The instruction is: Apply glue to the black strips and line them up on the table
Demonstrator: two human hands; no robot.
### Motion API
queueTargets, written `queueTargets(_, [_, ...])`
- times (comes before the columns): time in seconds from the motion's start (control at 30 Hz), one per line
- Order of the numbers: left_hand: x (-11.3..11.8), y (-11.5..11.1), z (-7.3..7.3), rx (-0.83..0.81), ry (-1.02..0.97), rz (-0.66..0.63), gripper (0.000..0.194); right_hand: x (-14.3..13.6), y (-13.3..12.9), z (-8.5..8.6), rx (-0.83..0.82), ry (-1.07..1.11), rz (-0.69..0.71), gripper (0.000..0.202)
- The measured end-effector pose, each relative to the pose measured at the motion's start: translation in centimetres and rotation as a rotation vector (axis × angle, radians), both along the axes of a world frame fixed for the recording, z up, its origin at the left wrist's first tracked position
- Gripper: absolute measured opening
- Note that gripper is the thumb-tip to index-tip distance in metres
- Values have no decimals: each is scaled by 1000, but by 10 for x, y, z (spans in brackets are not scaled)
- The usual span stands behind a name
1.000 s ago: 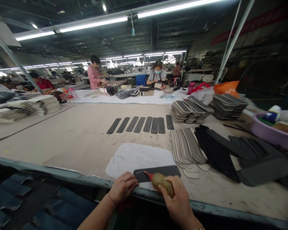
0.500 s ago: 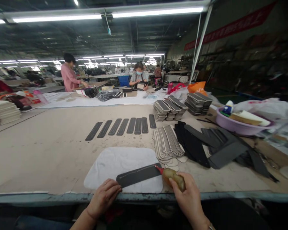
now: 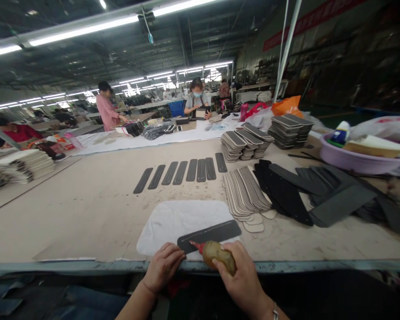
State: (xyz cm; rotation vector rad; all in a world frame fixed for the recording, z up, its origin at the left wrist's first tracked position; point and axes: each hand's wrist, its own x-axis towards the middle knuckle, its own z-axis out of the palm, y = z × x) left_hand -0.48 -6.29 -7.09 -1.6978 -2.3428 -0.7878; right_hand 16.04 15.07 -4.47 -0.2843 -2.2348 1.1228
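Observation:
A long dark grey strip (image 3: 216, 231) with rounded ends lies slantwise on a white sheet (image 3: 163, 220) near the table's front edge. A thin pale line of glue-like fluid runs along its far side. My left hand (image 3: 164, 266) has its fingers closed at the strip's left end, pinning it down. Wrapped in my right hand (image 3: 241, 278) is a stained yellow-brown squeeze bottle (image 3: 218, 255). Its red nozzle points left, with the tip over the left part of the strip; whether it touches is unclear.
Several dark strips (image 3: 180, 172) lie in a row beyond the sheet. To the right are fanned pale-edged pieces (image 3: 244, 191), stacked pieces (image 3: 243, 143), loose dark material (image 3: 339, 200) and a purple basin (image 3: 362, 158). Two co-workers (image 3: 108, 106) (image 3: 197, 104) are across the table.
My right hand has brought the bottle's nozzle from the strip's right end to near its left end. The left hand stays at the left end. The camera view has shifted and tilted.

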Motion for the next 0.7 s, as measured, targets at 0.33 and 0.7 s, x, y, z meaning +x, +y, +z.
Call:
queueTargets(0.33, [-1,-1,-1,15,10,1,14,23,38,-15,61,-59,-139,17])
queueTargets(0.7, [1,2,6,4,31,19,13,34,38,0,38,-28,-158,20])
